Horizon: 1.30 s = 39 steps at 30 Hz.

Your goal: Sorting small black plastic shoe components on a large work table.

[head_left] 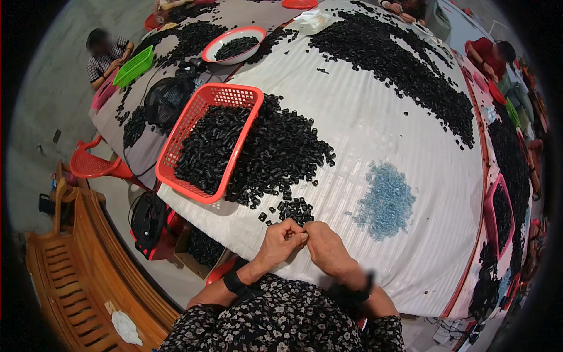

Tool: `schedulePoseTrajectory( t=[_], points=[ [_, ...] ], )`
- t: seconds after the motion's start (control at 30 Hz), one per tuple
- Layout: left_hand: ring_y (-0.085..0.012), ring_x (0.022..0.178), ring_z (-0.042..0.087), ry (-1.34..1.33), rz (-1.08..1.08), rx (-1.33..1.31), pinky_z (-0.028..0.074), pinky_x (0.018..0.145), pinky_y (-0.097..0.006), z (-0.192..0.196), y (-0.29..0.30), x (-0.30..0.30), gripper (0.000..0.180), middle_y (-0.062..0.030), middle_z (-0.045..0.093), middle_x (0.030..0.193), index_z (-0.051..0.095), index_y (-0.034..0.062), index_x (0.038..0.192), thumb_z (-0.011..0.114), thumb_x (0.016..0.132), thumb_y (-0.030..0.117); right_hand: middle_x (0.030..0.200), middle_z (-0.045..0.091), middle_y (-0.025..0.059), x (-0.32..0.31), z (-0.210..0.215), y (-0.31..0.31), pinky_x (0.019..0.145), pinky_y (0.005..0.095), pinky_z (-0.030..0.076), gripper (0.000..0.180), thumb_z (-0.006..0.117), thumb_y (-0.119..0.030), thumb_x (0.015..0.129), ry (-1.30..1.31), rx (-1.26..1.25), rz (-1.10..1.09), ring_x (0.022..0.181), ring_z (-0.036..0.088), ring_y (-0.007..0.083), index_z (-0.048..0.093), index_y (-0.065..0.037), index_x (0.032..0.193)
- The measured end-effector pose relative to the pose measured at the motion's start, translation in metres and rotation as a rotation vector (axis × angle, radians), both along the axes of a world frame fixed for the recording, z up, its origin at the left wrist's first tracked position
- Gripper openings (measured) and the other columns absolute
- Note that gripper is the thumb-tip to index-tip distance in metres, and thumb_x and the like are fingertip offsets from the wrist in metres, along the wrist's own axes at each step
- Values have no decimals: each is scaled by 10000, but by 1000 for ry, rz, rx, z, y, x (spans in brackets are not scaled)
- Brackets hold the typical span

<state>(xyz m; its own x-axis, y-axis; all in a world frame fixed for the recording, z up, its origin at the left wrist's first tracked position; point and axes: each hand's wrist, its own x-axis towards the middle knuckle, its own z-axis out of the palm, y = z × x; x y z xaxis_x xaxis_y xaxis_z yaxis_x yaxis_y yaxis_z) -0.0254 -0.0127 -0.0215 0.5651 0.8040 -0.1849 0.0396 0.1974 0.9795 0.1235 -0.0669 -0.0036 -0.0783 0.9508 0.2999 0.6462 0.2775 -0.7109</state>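
A small black plastic piece [297,235] is sitting pinched between the fingertips of both hands at the near edge of the table [375,117], just in front of the person's body; it is too small and too hidden by the fingers to tell its shape. The left hand [281,240] is curling narrowly around it, fingers bent and closed on the piece, and the right hand [326,247] is meeting it from the other side with its fingertips pressing against the same spot, so the two hands are touching each other. Both wrists are wearing dark bands, and the forearms are coming up from a dark flowered top at the lower edge. Just beyond the hands a small cluster of black pieces [295,209] is lying on the white ribbed cloth, and behind it a big heap of black pieces [280,149] is spreading against a red basket [193,114] that is also holding many of them. To the right of the hands a pile of pale blue pieces [384,200] is lying apart from the black ones. Farther off, a long band of black pieces [404,64] is running across the table, and a white bowl [233,45] with a red rim is holding more. Other people are sitting at the far edges.
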Motion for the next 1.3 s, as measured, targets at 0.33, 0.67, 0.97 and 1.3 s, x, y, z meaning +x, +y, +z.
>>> schedulePoseTrajectory(
  t=[0.33, 0.67, 0.97, 1.3],
  points=[
    [-10, 543, 436, -32, 158, -60, 344, 467, -166, 0, -5, 8, 106, 41, 520, 620, 550, 16, 707, 616, 772, -34, 756, 487, 102, -16, -3, -1, 593, 343, 438, 343, 615, -84, 652, -285, 95, -78, 686, 512, 253, 484, -1, 959],
    [-18, 542, 403, 23, 261, 0, 330, 456, -183, -1, -11, 16, 152, 46, 481, 599, 511, 24, 664, 598, 771, -41, 663, 451, 65, -16, -13, 5, 518, 312, 420, 228, 593, -78, 622, -308, 266, -159, 604, 496, 210, 486, -47, 820],
    [-22, 521, 405, 0, 302, -92, 332, 447, -191, -1, -11, 15, 131, 34, 496, 571, 533, 8, 634, 598, 729, -55, 664, 461, 74, -15, -14, 4, 521, 324, 424, 232, 584, -75, 617, -235, 238, -142, 605, 506, 219, 487, -39, 824],
    [-26, 536, 419, -37, 255, -142, 343, 455, -189, 1, -11, 20, 121, 29, 506, 610, 523, 11, 672, 578, 757, -55, 675, 487, 78, -16, -23, 5, 511, 323, 443, 290, 565, -40, 586, -177, 275, -195, 598, 523, 221, 505, -35, 869]
  ],
)
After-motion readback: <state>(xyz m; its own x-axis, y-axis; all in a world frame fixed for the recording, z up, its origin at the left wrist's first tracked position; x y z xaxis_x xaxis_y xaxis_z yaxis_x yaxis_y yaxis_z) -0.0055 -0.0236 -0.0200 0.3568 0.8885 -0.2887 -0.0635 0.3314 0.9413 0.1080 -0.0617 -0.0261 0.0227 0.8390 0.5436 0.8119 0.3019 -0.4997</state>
